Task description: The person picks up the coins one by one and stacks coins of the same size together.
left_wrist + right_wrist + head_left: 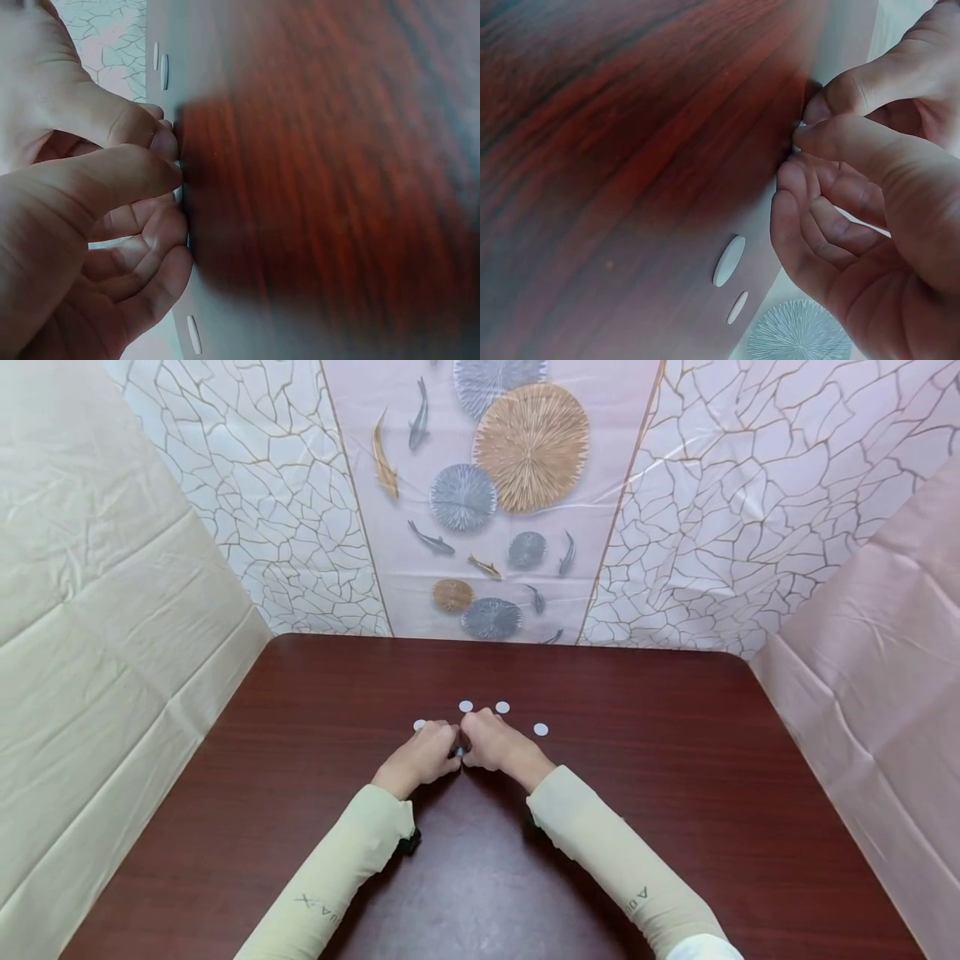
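Both hands meet low over the dark wooden table, fingertips close together at its surface. A small pale piece (pixel 460 752), mostly hidden, sits between them. My left hand (pixel 426 756) pinches it with thumb and curled fingers; its pale edge (pixel 178 193) shows behind the thumb in the left wrist view. My right hand (pixel 495 743) pinches it from the other side, and a whitish bit (pixel 799 135) peeks out by the thumb tip in the right wrist view. The covered piece's full shape cannot be told.
Flat white discs lie in an arc beyond the hands: one (pixel 419 725) partly behind the left hand, two (pixel 466 706) (pixel 502 707) at the far side, another disc (pixel 541 729) to the right. Patterned cloth (pixel 487 527) hangs behind the table (pixel 675 760).
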Motion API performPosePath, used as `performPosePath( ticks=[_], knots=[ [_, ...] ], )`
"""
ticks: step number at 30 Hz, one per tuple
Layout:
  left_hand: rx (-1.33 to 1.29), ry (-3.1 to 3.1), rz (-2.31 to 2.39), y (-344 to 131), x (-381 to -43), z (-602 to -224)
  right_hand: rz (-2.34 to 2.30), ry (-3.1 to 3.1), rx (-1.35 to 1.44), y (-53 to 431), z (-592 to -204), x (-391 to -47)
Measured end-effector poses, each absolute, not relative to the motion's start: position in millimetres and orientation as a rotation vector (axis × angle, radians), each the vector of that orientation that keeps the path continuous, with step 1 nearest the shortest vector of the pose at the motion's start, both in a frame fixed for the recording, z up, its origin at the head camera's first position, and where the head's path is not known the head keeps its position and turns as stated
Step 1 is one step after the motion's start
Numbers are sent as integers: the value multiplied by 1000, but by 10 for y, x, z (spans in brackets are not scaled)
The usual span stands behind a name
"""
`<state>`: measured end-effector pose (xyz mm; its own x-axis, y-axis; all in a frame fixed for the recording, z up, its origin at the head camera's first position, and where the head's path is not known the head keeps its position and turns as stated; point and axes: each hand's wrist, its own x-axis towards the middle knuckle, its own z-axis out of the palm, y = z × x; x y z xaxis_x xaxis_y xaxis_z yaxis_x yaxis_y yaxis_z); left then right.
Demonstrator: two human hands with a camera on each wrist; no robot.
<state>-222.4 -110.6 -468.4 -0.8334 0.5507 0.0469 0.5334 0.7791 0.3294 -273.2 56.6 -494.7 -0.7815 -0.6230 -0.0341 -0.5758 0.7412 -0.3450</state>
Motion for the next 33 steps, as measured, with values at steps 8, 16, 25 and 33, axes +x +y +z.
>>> performPosePath(
  ticks=[8,16,25,33],
  knots=[
    [926,2899,519,-1148,-2149,-4695,-509,2740,-954,560,-5368,-2899],
    [922,2899,519,-1186,-2060,-4716,-522,2701,-943,522,-4688,-2394],
    [873,2907,515,-1161,-1990,-4711,-552,2663,-1005,615,-4487,-2282],
    [824,2914,551,-1194,-1994,-4731,-452,2668,-957,978,-4284,-2402]
  ],
)
